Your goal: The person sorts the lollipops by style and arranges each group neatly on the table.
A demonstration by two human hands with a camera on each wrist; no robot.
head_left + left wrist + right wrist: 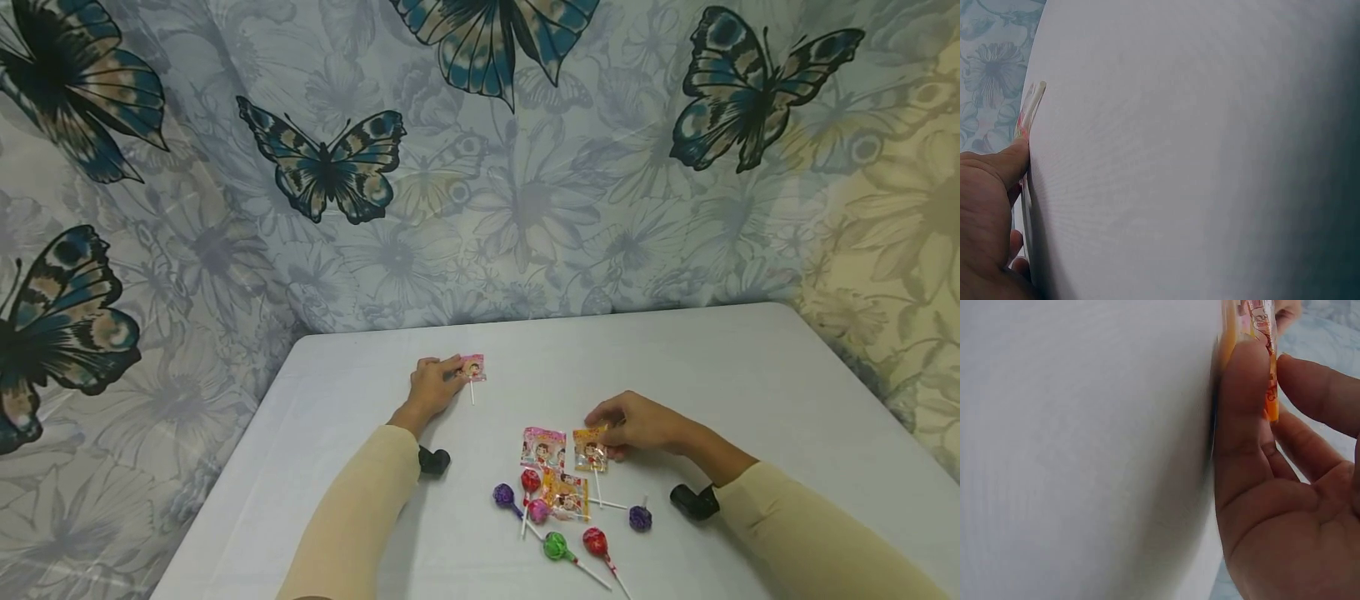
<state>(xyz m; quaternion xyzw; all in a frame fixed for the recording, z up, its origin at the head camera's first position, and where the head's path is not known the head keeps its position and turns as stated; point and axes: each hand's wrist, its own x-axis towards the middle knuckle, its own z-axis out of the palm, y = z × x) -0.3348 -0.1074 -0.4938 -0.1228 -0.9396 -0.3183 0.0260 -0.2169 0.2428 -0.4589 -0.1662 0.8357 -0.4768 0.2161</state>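
Near the middle of the head view, on the white worktop (750,375), a pink-wrapped lollipop (473,368) is touched by the straight fingers of the left hand (432,388), which lies flat beside it. Lower and to the right, an orange-wrapped lollipop (590,451) is pinched at its wrapper by the curled thumb and fingers of the right hand (637,423). A cartoon face is printed on each flat wrapper, but no brand name or writing can be read.

Just left of the orange one a second pink-wrapped lollipop (543,448) is seen, and below it another orange-wrapped lollipop (566,493). Round lollipops in purple, red, pink and green foil (557,546) are scattered along the lower centre, their sticks crossing.

At the wrist views' edges the wrappers are shown only edge-on and blurred. A butterfly-printed cloth (322,167) fills the upper frame.
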